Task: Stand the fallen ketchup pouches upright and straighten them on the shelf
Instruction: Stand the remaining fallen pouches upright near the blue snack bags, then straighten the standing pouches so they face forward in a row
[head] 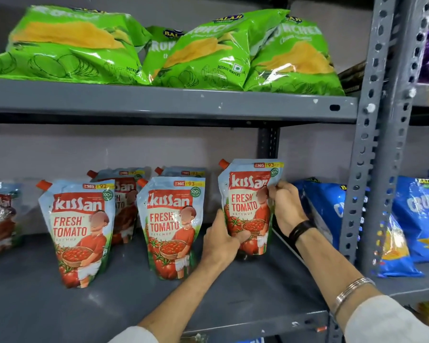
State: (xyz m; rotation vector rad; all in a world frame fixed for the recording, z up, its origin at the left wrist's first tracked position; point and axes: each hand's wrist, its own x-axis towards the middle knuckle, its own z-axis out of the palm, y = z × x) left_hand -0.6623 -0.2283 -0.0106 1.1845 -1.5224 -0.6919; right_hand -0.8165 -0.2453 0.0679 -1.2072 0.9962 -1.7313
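Both hands are holding one ketchup pouch upright near the right end of the grey shelf (124, 290).

The held pouch (248, 206) is pale blue with a red cap at its top left corner, a red Kissan banner, "Fresh Tomato Ketchup" lettering and tomatoes pictured at the bottom; it's looking pretty much vertical, with its base at the shelf surface. The left hand (221, 240) is gripping its lower left edge, thumb across the front, and the right hand (286, 206) is pinching its right edge higher up. Two matching pouches (170, 226) (78, 231) are standing nearer the front edge to the left, tilting a bit, with two more pouches (124, 194) (183, 172) peeking out behind them toward the back.
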